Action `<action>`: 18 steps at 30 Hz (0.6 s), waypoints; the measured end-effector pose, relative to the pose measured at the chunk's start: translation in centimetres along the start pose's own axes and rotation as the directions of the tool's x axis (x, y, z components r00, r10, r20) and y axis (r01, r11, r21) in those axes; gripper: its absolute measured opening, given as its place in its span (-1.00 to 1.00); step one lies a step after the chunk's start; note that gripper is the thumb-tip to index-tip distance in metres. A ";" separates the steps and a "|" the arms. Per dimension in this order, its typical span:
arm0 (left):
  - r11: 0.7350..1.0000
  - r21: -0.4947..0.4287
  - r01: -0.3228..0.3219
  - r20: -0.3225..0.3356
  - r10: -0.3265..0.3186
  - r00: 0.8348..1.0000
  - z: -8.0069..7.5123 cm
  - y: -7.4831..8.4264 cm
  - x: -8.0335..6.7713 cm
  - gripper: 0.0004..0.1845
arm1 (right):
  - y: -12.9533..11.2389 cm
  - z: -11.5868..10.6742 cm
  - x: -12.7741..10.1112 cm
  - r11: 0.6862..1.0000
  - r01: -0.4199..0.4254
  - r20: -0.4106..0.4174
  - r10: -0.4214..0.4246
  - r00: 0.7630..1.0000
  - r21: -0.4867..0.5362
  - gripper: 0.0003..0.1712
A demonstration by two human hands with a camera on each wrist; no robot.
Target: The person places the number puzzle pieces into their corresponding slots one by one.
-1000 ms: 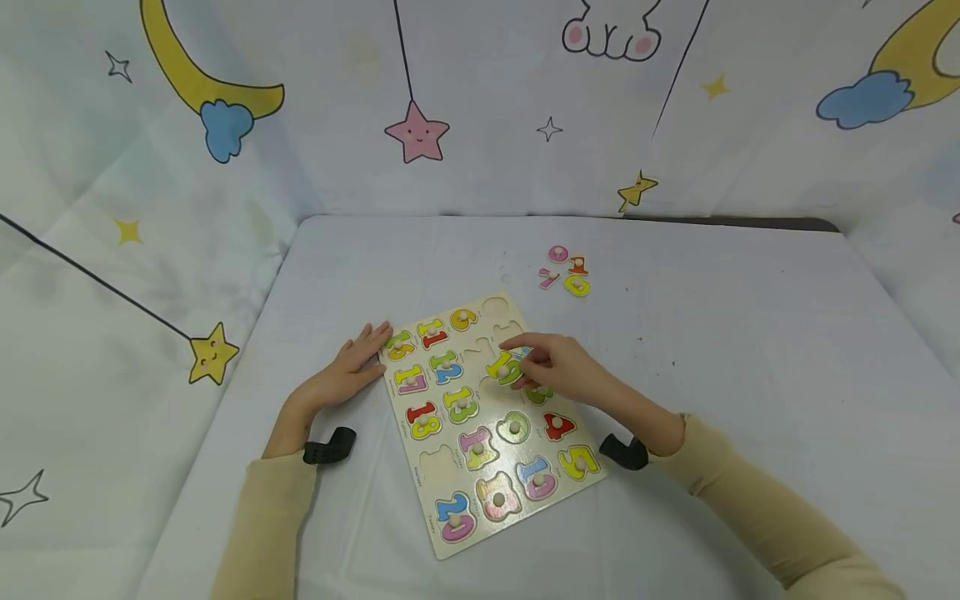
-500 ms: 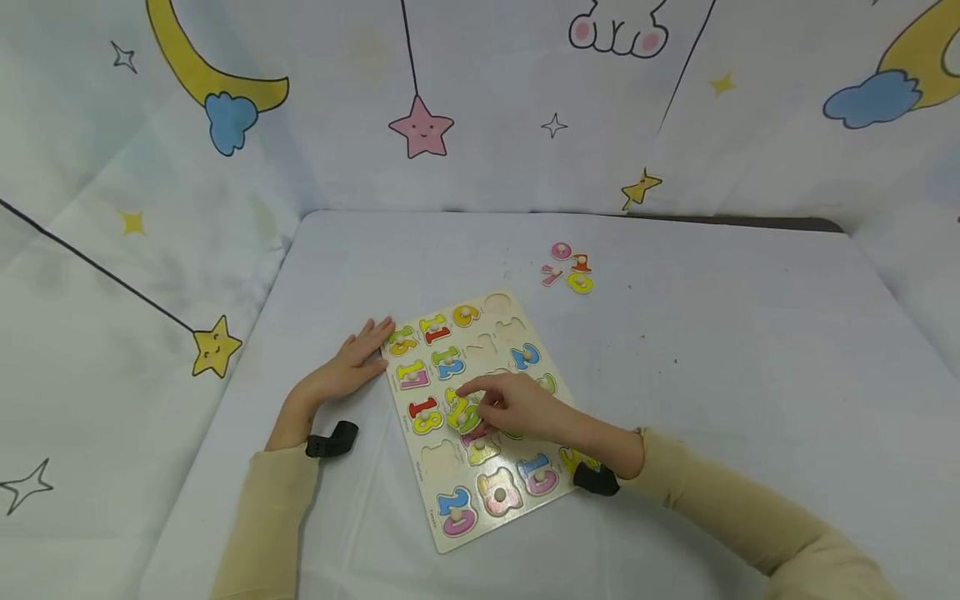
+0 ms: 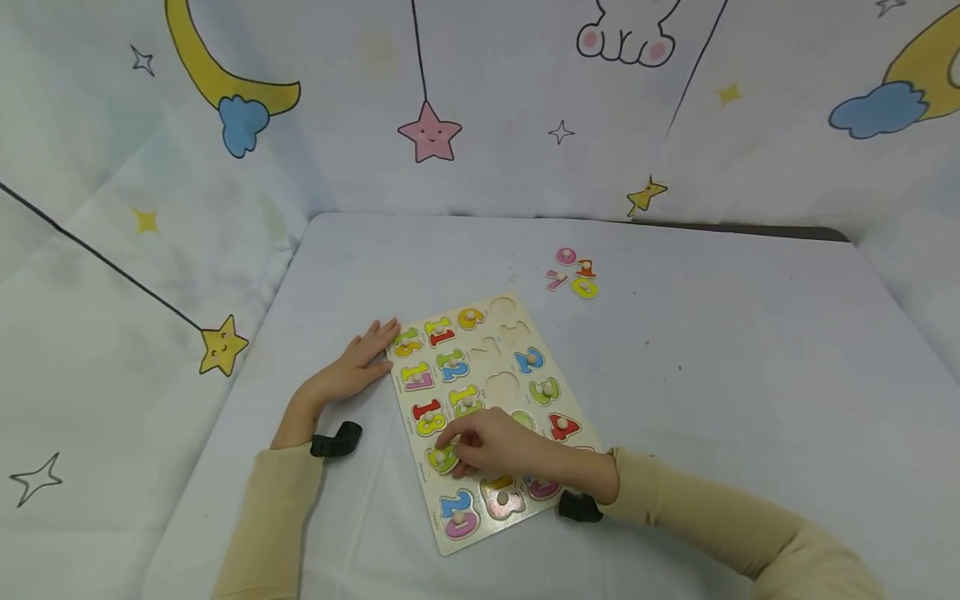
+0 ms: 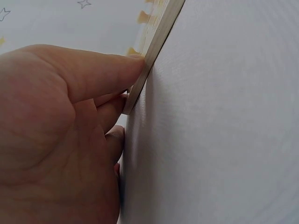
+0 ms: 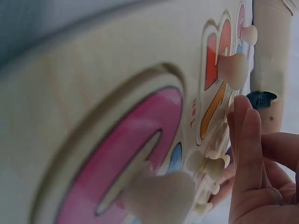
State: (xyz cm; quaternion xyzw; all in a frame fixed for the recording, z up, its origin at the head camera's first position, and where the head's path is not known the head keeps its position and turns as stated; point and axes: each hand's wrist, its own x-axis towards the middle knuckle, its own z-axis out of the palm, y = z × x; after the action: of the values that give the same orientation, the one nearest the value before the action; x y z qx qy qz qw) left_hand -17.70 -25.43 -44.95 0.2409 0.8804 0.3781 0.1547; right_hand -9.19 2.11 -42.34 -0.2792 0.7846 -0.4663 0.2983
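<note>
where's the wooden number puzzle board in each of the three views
Head: wooden number puzzle board lies at centre bottom, between both hands.
Left wrist: only its pale edge shows, top centre, fingertips against it.
Right wrist: its face fills the left and centre, blurred.
Shared landmark: the board's pale wooden rim.

The person wears 2 long cream-beige sleeves (image 3: 750,521); a black strap (image 3: 336,440) sits at each of the 2 wrists.
</note>
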 end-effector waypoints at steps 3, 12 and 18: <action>1.000 0.002 0.006 0.000 -0.006 1.000 0.0 0.2 0.0 -0.34 | -0.1 0.1 -0.2 0.999 -0.033 0.013 0.032 0.999 0.035 -0.79; 1.000 -0.007 -0.008 -0.015 0.008 1.000 0.0 0.1 -0.1 -0.35 | -0.1 0.3 -0.1 0.995 -0.071 0.059 0.067 0.996 0.067 -0.80; 1.000 -0.016 -0.013 -0.016 0.013 1.000 0.0 0.4 -0.2 -0.36 | 0.0 0.3 -0.1 0.996 -0.034 0.031 0.037 0.999 -0.081 -0.78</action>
State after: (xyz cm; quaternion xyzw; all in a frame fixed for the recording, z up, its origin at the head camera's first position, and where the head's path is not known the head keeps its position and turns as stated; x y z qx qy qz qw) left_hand -17.43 -25.30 -44.63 0.2421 0.8769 0.3883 0.1471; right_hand -8.86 2.00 -42.47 -0.2845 0.8027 -0.4243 0.3077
